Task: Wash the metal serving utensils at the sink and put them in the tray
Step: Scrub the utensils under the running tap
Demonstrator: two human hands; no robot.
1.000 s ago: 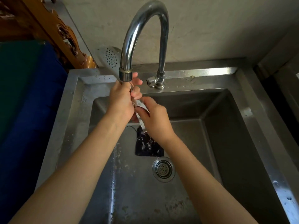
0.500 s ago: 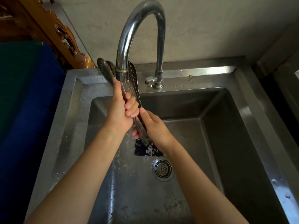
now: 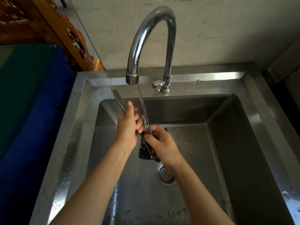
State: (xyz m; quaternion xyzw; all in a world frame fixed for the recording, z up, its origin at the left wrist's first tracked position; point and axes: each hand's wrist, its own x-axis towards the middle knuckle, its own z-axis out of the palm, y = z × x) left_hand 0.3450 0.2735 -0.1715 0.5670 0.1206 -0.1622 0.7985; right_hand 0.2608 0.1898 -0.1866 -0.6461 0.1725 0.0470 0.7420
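I hold a pair of metal serving tongs (image 3: 119, 99) over the steel sink (image 3: 240, 143), their two arms spread in a V pointing up and away. My left hand (image 3: 128, 127) grips the left arm, thumb up along it. My right hand (image 3: 159, 143) pinches the tongs lower down near the hinge end. Water runs from the curved tap (image 3: 138, 51) onto the right arm of the tongs. No tray is in view.
A dark rectangular object (image 3: 144, 153) lies on the sink floor just behind the round drain strainer (image 3: 165, 175). The tap's valve (image 3: 160, 85) sits on the back ledge. A blue and green cloth-covered surface (image 3: 32, 111) and carved wooden furniture (image 3: 71, 36) border the sink's left side.
The tongs have come down from beside the spout and now sit lower, arms spread wider under the water. Both hands moved down a little with them.
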